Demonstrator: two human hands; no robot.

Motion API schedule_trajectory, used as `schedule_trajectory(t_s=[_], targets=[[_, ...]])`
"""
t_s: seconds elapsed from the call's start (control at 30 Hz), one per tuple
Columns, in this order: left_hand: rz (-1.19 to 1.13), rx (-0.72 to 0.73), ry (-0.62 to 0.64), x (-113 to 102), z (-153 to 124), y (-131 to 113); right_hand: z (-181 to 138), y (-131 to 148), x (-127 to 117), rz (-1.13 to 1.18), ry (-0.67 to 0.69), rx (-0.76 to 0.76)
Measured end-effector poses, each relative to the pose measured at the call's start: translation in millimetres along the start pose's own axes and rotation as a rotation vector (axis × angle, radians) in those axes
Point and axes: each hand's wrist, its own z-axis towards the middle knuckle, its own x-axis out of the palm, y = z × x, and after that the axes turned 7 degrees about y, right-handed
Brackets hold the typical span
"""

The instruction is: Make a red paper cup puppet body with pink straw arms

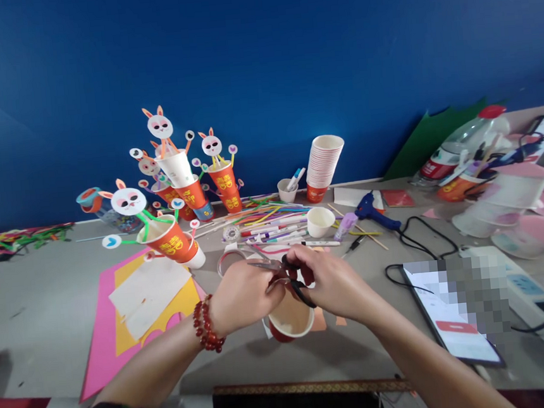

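My right hand (pixel 332 276) is closed round the black handles of a pair of scissors (pixel 268 265), whose blades point left and look parted. Close against the blades, my left hand (pixel 246 295) has its fingers pinched together. Whatever it holds, if anything, is too small or hidden to name. A red bracelet circles the left wrist. Directly below both hands stands a paper cup (pixel 291 320), its open mouth turned up toward me. Scraps of peach paper (pixel 318 320) lie beside the cup. A roll of tape (pixel 229 260) rests just behind my left hand.
Rabbit-faced paper cups (pixel 168 241) stand at the back left. Pink and yellow sheets (pixel 96 346) lie left. Markers (pixel 274 232), a small white cup (pixel 320 222) and a stack of cups (pixel 324 164) are behind. A blue glue gun (pixel 377 210), cables and a phone (pixel 453 315) occupy the right.
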Motion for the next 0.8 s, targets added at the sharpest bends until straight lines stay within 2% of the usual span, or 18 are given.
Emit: schedule_trajectory(t_s=[0.33,0.57,0.8], targets=[[-0.136,-0.007,0.028,-1,0,1,1,-2,4,0.037,0.025,0.032],[-0.484,0.019,0.09,0,3,8,2,-15,2,0.396,0.093,-0.042],[-0.777,0.024,0.161,7,8,12,5,-16,6,0.577,0.1,-0.025]])
